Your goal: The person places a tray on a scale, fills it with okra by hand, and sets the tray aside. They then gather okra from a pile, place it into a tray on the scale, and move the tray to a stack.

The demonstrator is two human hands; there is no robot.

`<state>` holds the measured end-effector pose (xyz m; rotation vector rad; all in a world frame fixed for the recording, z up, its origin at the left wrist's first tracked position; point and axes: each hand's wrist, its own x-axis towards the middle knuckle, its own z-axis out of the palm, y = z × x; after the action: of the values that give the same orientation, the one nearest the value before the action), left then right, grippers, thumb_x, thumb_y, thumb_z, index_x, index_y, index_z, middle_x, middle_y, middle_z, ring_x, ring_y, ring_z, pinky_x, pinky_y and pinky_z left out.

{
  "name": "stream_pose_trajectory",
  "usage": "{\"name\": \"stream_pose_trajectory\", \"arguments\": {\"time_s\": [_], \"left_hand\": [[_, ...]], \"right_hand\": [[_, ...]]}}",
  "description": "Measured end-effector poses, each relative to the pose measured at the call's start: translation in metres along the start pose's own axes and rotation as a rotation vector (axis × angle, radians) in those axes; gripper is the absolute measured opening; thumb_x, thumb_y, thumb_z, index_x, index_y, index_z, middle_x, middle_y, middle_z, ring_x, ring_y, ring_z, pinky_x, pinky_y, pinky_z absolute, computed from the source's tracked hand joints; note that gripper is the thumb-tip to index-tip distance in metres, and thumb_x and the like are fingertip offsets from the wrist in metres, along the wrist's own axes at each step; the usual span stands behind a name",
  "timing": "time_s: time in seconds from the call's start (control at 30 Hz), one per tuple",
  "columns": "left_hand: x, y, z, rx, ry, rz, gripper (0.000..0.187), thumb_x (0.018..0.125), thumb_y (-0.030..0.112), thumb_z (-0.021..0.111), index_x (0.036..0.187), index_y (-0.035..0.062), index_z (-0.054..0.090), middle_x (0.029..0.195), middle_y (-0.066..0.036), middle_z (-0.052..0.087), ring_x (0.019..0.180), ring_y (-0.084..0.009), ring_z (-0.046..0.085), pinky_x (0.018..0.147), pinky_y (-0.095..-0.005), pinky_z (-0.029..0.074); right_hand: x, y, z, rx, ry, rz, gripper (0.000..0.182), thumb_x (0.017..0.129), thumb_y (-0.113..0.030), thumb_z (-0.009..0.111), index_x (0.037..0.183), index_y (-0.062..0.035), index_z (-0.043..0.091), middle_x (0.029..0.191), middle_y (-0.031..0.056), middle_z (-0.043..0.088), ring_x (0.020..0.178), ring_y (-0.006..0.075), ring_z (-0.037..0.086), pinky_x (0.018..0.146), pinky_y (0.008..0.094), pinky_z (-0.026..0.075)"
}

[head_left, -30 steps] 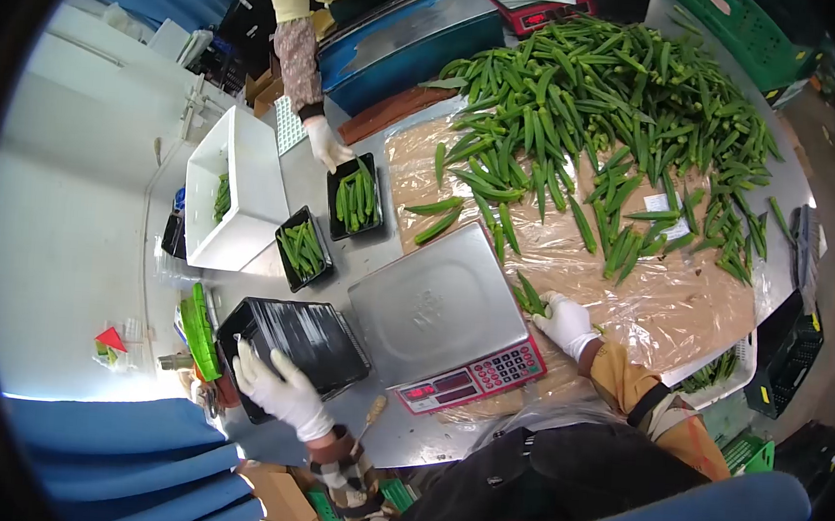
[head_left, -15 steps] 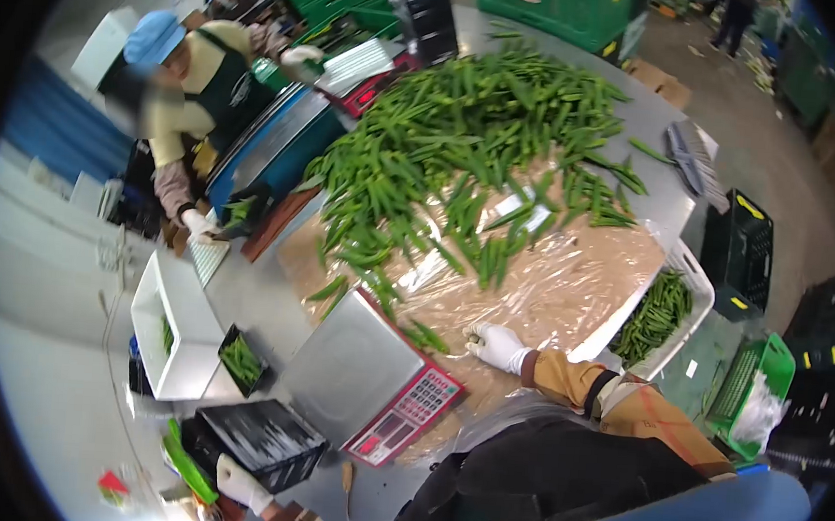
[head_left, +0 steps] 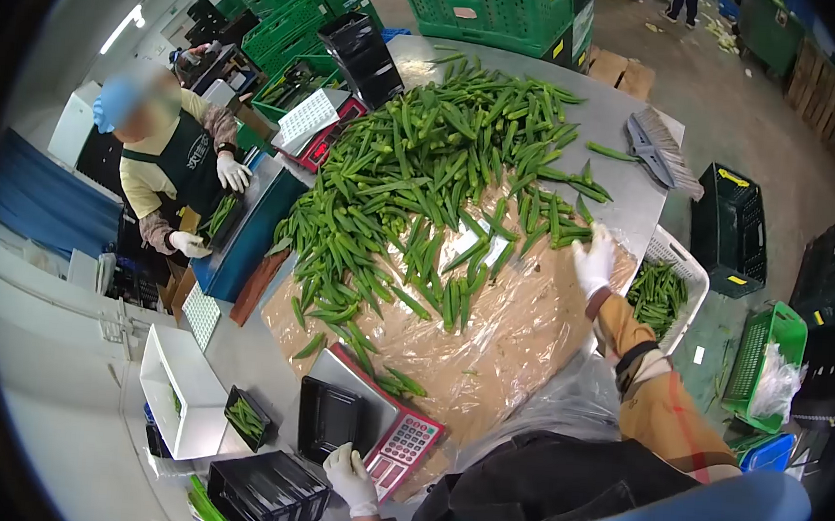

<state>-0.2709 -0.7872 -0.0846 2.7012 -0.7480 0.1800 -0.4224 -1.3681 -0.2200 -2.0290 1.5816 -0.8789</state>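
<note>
- While the two hands lie well apart, the broad silver metal tabletop (head_left: pixel 638 218) carries everything between them, running from the top of the frame down to the lower left.
- Across its centre lies a flat brown sheet under clear, wrinkled film (head_left: pixel 498 353), reaching from the right hand nearly to the scale.
- A loose heap of long green okra pods (head_left: pixel 416 144) covers the sheet's upper part; its lower right fringe ends at the right hand, the nearer of the two.
- The red-and-silver digital scale (head_left: pixel 409 444) sits at lower centre, keypad side toward the person's body.
- On its pan rests a rectangular black plastic tray (head_left: pixel 329 419), with no pods visible inside, its long axis running roughly up and down the frame; the heap lies above it and to the right.
- The white-gloved right hand (head_left: pixel 593 263), right of centre, has its fingers at the fringe pods, which lie just to their left; whether they grip one, I cannot tell.
- The white-gloved left hand (head_left: pixel 352 481) is at the tray's lower right corner, fingers partly curled; contact or grip is unclear.
</note>
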Motion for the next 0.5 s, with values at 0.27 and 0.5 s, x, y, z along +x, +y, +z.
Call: {"name": "stream_pose_trajectory", "arguments": {"time_s": [0.27, 0.5], "left_hand": [[0.043, 0.066, 0.012, -0.039, 0.117, 0.005, 0.030, 0.086, 0.005, 0.067, 0.115, -0.0002, 0.064, 0.116, -0.016, 0.063, 0.112, -0.0340, 0.054, 0.099, -0.0433, 0.042], [0.118, 0.151, 0.051, -0.131, 0.012, 0.179, 0.036, 0.083, 0.009, 0.071, 0.118, 0.0031, 0.064, 0.128, -0.017, 0.058, 0.122, -0.0377, 0.048, 0.104, -0.0473, 0.039]], "right_hand": [[0.064, -0.061, 0.037, -0.348, -0.425, -0.027, 0.083, 0.086, -0.058, 0.060, 0.155, -0.0231, 0.029, 0.161, 0.0141, 0.027, 0.150, 0.0377, 0.016, 0.119, 0.0594, 0.007], [-0.037, -0.177, 0.086, -0.241, -0.650, -0.593, 0.082, 0.078, -0.051, 0.069, 0.148, -0.0201, 0.041, 0.157, 0.0209, 0.029, 0.144, 0.0444, 0.025, 0.115, 0.0600, 0.022]]}}
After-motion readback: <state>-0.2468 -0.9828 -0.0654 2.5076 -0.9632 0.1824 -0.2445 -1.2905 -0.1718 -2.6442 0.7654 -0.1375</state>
